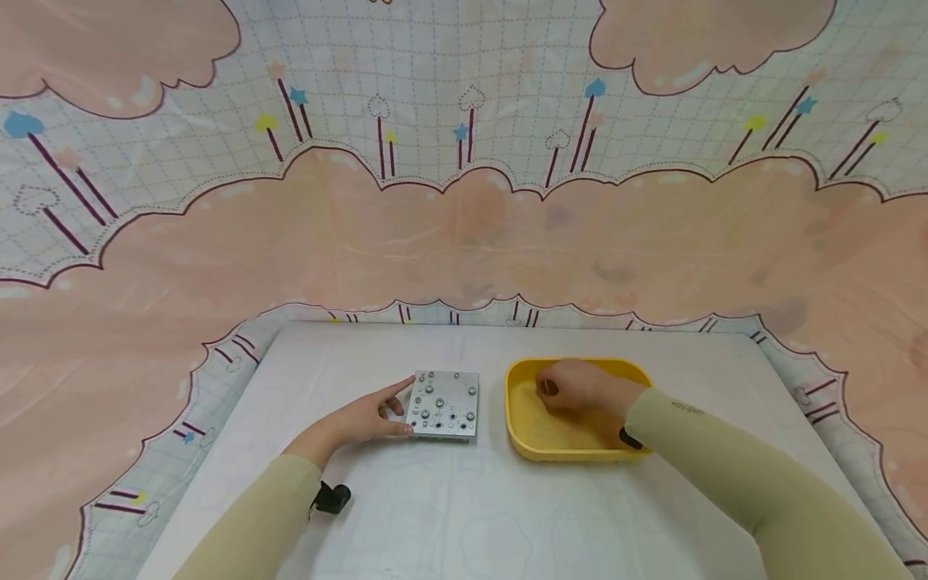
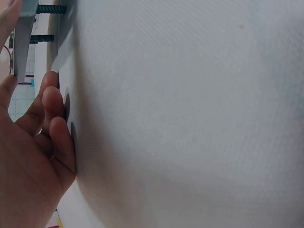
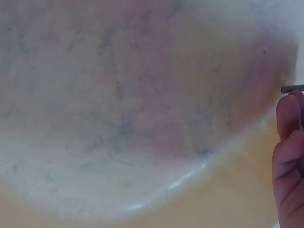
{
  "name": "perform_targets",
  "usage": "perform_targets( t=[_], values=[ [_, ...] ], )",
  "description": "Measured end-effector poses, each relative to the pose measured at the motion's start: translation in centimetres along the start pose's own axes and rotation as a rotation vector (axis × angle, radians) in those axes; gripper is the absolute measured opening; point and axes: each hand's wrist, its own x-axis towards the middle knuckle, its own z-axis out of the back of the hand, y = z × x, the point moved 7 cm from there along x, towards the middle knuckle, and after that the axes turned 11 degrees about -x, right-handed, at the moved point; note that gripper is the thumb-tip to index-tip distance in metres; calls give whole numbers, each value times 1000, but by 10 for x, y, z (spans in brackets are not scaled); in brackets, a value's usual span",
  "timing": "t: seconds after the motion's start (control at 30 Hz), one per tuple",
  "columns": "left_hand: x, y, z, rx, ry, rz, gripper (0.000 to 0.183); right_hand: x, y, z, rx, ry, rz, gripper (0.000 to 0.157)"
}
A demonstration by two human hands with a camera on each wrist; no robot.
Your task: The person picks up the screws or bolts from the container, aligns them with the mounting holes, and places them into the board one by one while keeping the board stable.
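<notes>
A silver metal plate [image 1: 448, 395] with several screws set in its top lies left of a yellow tray [image 1: 525, 451]. My left hand [image 1: 362, 417] holds the plate at its left side, index finger at the far corner and thumb at the near one. Threaded screw ends [image 2: 51, 9] stick out of the plate's underside in the left wrist view. Over the inside of the tray is my right hand [image 1: 580, 384], fingers curled. In the right wrist view a thin dark metal rod [image 3: 290, 89] juts from its fingertips; the rest of the rod is out of frame.
A white cloth covers the table [image 1: 500, 524]. Behind it hangs a patterned curtain [image 1: 464, 234], which also runs along both sides. A small black device [image 1: 332, 498] is strapped at the left wrist.
</notes>
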Motion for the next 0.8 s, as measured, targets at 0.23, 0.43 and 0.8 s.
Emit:
perform_targets(
  t=[0.23,0.43,0.8],
  values=[
    [-1,-2,0,-14,7,9,97,-2,0,11,101,31,5,4],
    [-2,-2,0,-16,5,2,98,-3,1,17,126,31,41,4],
    [-1,0,1,-11,-4,2,98,-1,2,34,228,-33,43,5]
  ],
)
